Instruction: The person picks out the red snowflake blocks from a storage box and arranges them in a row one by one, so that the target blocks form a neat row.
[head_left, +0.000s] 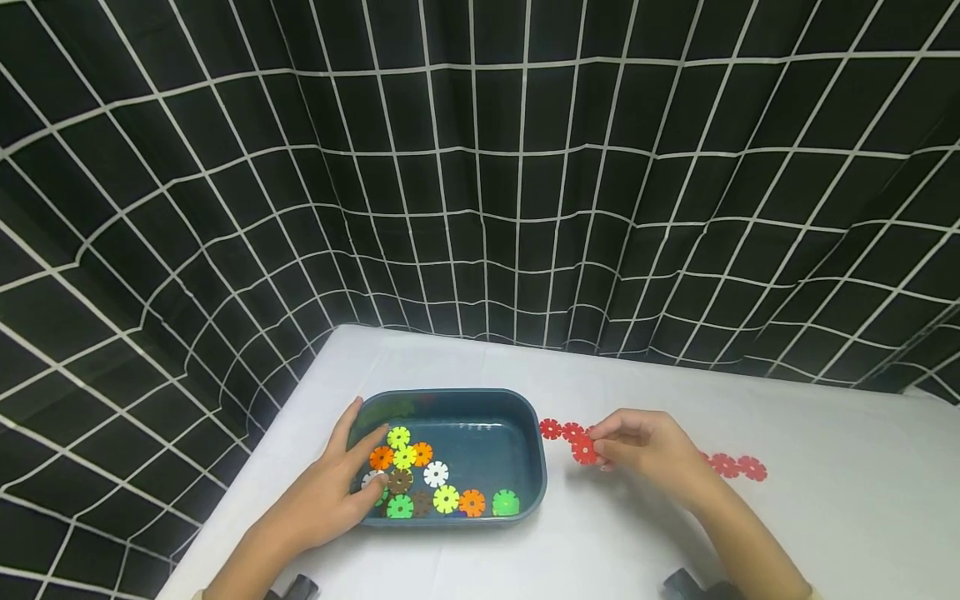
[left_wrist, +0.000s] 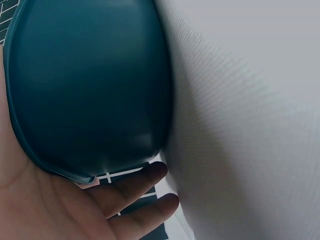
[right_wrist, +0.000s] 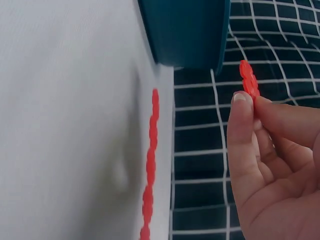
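Note:
My left hand [head_left: 322, 500] rests over the left rim of a dark teal plastic bin [head_left: 480, 408]. Its thumb and one finger reach inside above the toothed plastic discs; in the left wrist view two fingers [left_wrist: 145, 212] extend loosely outside the wall. To the right of the bin, my right hand [head_left: 652, 454] pinches red toothed discs [head_left: 584, 451] between thumb and fingertips, held above the table. The right wrist view shows the held red piece [right_wrist: 248, 79] edge-on, with one disc overlapping another. Beneath that hand runs a row of red discs [head_left: 551, 429], partly hidden by it.
Inside the bin lie several loose discs: yellow [head_left: 446, 499], orange [head_left: 472, 502], white [head_left: 436, 474], brown [head_left: 401, 481] and green [head_left: 506, 502]. The red row's right end [head_left: 752, 468] shows past the right wrist. A black grid-patterned curtain [head_left: 495, 183] hangs behind the white table [head_left: 840, 517].

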